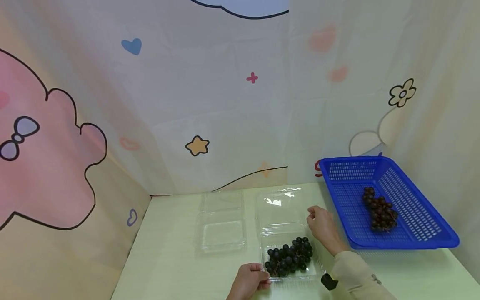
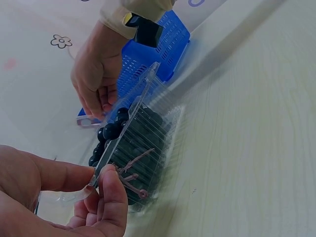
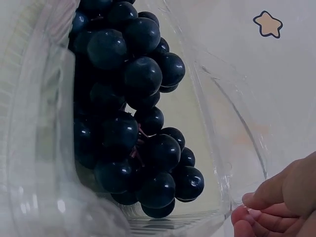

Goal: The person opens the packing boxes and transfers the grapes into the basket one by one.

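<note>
A clear plastic clamshell box lies on the table with its lid folded back, away from me. Inside its base sits a bunch of dark grapes, close up in the right wrist view as round, glossy black grapes. My left hand pinches the near left corner of the base between thumb and fingers, also plain in the left wrist view. At the right side of the lid, near the hinge, my right hand pinches the lid's edge, thumb against curled fingers.
A second clear clamshell box stands open to the left. On the right, a blue plastic basket holds a bunch of reddish-brown grapes. A printed curtain hangs behind the pale table.
</note>
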`<control>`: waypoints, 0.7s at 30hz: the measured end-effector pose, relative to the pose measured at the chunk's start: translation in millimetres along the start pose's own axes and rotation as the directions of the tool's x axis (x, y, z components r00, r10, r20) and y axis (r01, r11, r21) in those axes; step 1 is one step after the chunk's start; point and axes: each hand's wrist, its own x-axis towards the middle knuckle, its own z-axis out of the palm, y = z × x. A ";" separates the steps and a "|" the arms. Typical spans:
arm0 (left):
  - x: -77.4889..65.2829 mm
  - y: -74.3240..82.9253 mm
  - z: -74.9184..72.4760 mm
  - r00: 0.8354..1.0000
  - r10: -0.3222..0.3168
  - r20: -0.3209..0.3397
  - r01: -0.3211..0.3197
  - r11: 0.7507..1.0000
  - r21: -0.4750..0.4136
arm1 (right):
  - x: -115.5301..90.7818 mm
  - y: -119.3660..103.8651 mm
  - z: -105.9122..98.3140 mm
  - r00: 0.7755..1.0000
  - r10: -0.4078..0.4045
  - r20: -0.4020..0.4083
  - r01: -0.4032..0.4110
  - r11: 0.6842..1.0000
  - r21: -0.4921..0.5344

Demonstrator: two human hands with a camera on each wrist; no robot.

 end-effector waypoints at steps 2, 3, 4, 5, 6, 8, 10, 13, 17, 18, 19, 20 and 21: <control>-0.3 -0.3 0.0 1.000 0.005 0.001 -0.005 1.000 -0.003 | -0.6 0.2 0.8 1.000 0.001 0.016 -0.001 1.000 -0.001; -0.3 -0.4 0.0 1.000 0.007 0.001 -0.007 1.000 -0.004 | -0.6 0.7 1.3 1.000 0.002 0.022 -0.002 1.000 -0.002; -0.3 -0.6 0.1 1.000 0.008 0.002 -0.008 1.000 -0.007 | -0.8 1.1 1.8 1.000 0.004 0.030 -0.004 1.000 -0.003; -0.3 -0.8 0.1 1.000 0.008 0.002 -0.008 1.000 -0.008 | -1.1 1.4 2.2 0.999 0.010 0.040 -0.010 1.000 -0.004; -0.3 -1.0 0.2 1.000 0.008 0.002 -0.008 1.000 -0.009 | -1.5 1.4 2.4 0.999 0.015 0.049 -0.015 1.000 -0.005; -0.2 -1.4 0.3 1.000 0.008 0.002 -0.008 1.000 -0.014 | -1.4 1.8 3.2 0.998 0.014 0.058 -0.013 1.000 -0.015; -0.3 -1.5 0.4 1.000 0.010 0.000 -0.010 1.000 -0.016 | -1.3 2.4 3.9 0.997 0.021 0.074 -0.019 1.000 -0.024; -0.6 -1.2 0.4 1.000 0.010 -0.003 -0.010 1.000 -0.017 | -0.9 2.5 4.4 0.994 0.032 0.101 -0.029 0.999 -0.034; -0.9 -0.4 0.5 1.000 0.005 -0.007 -0.005 1.000 -0.009 | -2.0 2.3 3.3 0.991 0.027 0.129 -0.024 0.999 -0.021; -0.7 -0.3 0.5 1.000 0.002 -0.008 -0.002 1.000 -0.007 | -2.5 2.1 2.6 0.991 0.023 0.134 -0.021 1.000 -0.018; -0.6 -0.2 0.5 1.000 0.001 -0.008 -0.001 1.000 -0.007 | -2.9 2.0 2.1 0.990 0.015 0.137 -0.013 1.000 -0.017; -0.7 -0.2 0.6 1.000 0.002 -0.008 -0.002 1.000 -0.009 | -3.3 2.1 1.7 0.990 0.008 0.141 -0.005 1.000 -0.021; -0.7 -0.3 0.6 1.000 0.002 -0.007 -0.002 1.000 -0.012 | -3.6 2.0 1.1 0.988 0.009 0.151 -0.006 1.000 -0.025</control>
